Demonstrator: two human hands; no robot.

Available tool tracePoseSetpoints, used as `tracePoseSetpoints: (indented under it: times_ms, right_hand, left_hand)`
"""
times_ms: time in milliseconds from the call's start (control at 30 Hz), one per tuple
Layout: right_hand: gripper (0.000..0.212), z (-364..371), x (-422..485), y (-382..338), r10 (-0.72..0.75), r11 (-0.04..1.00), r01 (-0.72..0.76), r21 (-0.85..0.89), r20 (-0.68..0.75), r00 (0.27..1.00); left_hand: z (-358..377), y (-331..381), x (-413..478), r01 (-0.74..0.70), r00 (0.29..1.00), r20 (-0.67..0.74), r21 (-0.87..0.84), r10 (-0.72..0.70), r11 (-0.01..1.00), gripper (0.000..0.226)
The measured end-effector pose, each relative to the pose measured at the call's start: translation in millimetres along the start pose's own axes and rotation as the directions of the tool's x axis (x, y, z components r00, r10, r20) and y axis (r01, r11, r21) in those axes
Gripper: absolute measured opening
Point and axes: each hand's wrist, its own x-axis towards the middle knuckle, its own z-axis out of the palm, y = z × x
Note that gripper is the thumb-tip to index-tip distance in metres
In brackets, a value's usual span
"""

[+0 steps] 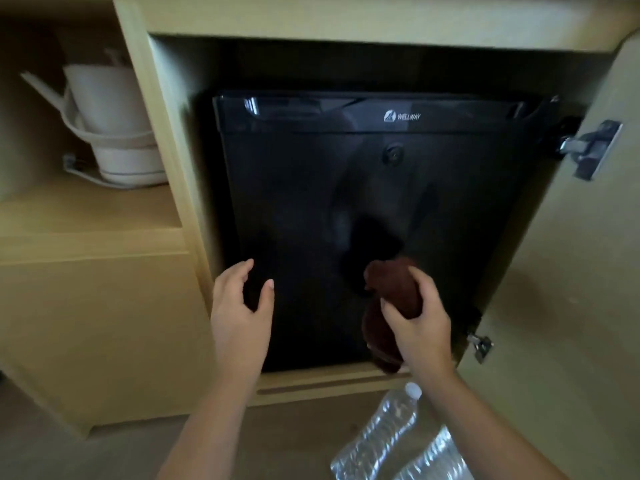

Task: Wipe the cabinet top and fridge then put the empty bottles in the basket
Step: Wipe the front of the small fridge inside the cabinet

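Observation:
A black mini fridge [311, 188] sits inside the light wooden cabinet [162, 140], its door closed and glossy. My right hand [415, 317] is closed around a bunched brown cloth [391, 289] held in front of the fridge door's lower right part. My left hand [242, 306] hovers open near the door's lower left edge, fingers spread and holding nothing. On the floor below lie two clear plastic bottles, one with a white cap [381, 431] and another [433, 462] partly cut off by the frame edge.
The cabinet door [571, 306] stands swung open on the right, with metal hinges [588, 148]. A white electric kettle [114, 126] with its cord sits on a shelf in the left compartment. Carpeted floor [69, 445] lies below.

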Motion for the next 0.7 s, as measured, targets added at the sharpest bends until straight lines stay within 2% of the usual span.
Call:
tracePoseSetpoints:
  times_ms: [100, 167, 267, 333, 533, 633, 700]
  right_hand:
    - [0.055, -11, 30, -39, -0.166, 0.983, 0.166, -0.072, -0.001, 0.986]
    - [0.056, -9, 42, -70, -0.319, 0.938, 0.323, -0.123, 0.052, 0.946]
    - [0.054, 9, 56, -109, -0.538, 0.802, 0.561, -0.204, 0.16, 0.828]
    - [0.056, 28, 62, -123, -0.623, 0.722, 0.657, -0.219, 0.209, 0.754]
    - [0.057, 72, 49, -96, -0.704, 0.594, 0.722, -0.355, 0.205, 0.68]
    - [0.063, 85, 30, -72, -0.695, 0.482, 0.781, -0.397, 0.37, 0.616]
    - [0.066, 90, 14, -62, -0.632, 0.429, 0.814, -0.392, 0.513, 0.58]
  left_hand:
    - [0, 2, 4, 0.039, 0.999, -0.028, -0.003, -0.039, 0.999, 0.041]
    - [-4, -2, 7, 0.06, 0.998, -0.037, -0.002, -0.06, 0.998, 0.043]
    - [-11, -6, 12, 0.084, 0.996, -0.025, -0.019, -0.085, 0.996, 0.046]
    - [-17, -9, 14, 0.097, 0.995, -0.011, -0.046, -0.098, 0.994, 0.046]
    - [-39, -19, 11, 0.075, 0.996, 0.045, -0.018, -0.074, 0.997, 0.045]
    - [-49, -23, 10, 0.061, 0.997, 0.058, -0.019, -0.06, 0.998, 0.044]
    - [-54, -22, 10, 0.056, 0.996, 0.068, -0.022, -0.055, 0.998, 0.044]
